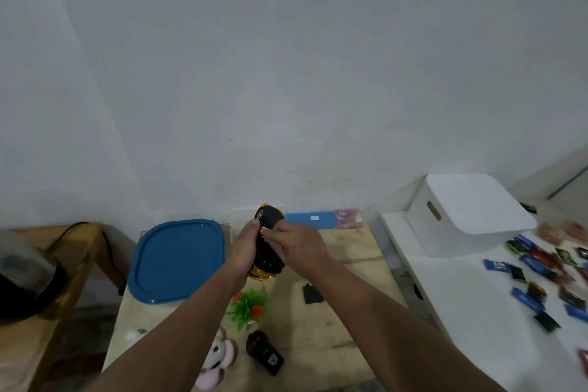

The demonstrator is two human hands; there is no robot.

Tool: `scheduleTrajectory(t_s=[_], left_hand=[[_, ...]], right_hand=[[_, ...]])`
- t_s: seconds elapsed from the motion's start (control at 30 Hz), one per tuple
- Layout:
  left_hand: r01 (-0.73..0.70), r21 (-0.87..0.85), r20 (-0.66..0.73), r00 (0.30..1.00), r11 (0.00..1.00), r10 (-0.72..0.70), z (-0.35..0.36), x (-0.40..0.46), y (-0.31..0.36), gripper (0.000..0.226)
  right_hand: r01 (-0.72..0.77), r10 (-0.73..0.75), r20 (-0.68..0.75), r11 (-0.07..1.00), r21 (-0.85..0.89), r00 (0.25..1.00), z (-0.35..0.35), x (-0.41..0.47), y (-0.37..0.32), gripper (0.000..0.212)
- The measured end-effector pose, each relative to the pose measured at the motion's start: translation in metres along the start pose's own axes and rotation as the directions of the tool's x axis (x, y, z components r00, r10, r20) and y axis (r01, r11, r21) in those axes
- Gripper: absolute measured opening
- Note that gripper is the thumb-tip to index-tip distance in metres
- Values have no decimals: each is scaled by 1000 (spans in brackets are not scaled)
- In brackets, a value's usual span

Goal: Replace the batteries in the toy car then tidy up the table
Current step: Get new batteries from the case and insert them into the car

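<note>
The toy car (268, 248), black underneath with a gold body, is held upside down above the wooden table (350, 312), its underside facing me. My left hand (243, 248) grips the car's left side, thumb near a wheel. My right hand (297, 243) holds the right side, and its fingertips pinch something small and pale at the underside; I cannot tell what it is. A black battery cover (312, 293) lies flat on the table to the right. A black remote control (264, 352) with red buttons lies near the front.
A blue container lid (178, 259) lies at the table's left. A small artificial plant (247, 307) and a pink plush toy (216, 360) sit below my arms. A blue box (310, 219) stands by the wall. The white side table holds a white bin (467, 216) and several wrapped packets (541, 280).
</note>
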State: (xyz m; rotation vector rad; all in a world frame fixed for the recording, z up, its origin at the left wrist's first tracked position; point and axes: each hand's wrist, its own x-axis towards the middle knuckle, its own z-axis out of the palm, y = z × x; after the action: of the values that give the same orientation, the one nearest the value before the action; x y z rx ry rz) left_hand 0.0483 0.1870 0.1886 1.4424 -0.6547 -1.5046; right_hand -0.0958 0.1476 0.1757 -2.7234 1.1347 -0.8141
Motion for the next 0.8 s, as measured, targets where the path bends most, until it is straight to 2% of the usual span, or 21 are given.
scheduleTrajectory(t_s=[0.1, 0.23, 0.4, 0.47, 0.5, 0.57, 0.63, 0.7, 0.8], left_hand=[[-16, 32, 24, 1000, 999, 15, 6, 7, -3, 37], [51, -40, 9, 999, 998, -51, 21, 16, -8, 39], [118, -98, -16, 993, 988, -120, 37, 37, -23, 48], [128, -144, -19, 991, 981, -132, 42, 51, -24, 50], [120, -162, -19, 992, 980, -124, 45, 59, -25, 50], [97, -209, -5, 995, 973, -100, 52, 72, -23, 47], [107, -280, -5, 994, 954, -113, 58, 86, -23, 46], [120, -338, -27, 990, 933, -137, 62, 98, -26, 48], [134, -377, -76, 982, 916, -174, 62, 117, -40, 52]], right_hand=[[18, -17, 12, 996, -83, 1000, -4, -4, 4, 21], [35, -27, 55, 988, -151, 998, 1, -11, 19, 26], [-2, 8, 159, 999, -36, 987, -1, -16, 39, 36], [-92, 83, 192, 995, 38, 978, -9, -16, 55, 39], [-181, 166, 170, 981, 76, 971, -10, -16, 68, 38], [-401, 393, 80, 904, 148, 916, -10, -20, 101, 34], [-561, 551, 105, 818, 131, 828, -5, -23, 135, 28], [-621, 593, 271, 783, 23, 758, 5, -23, 162, 25], [-585, 562, 512, 800, -136, 650, 25, -21, 192, 32]])
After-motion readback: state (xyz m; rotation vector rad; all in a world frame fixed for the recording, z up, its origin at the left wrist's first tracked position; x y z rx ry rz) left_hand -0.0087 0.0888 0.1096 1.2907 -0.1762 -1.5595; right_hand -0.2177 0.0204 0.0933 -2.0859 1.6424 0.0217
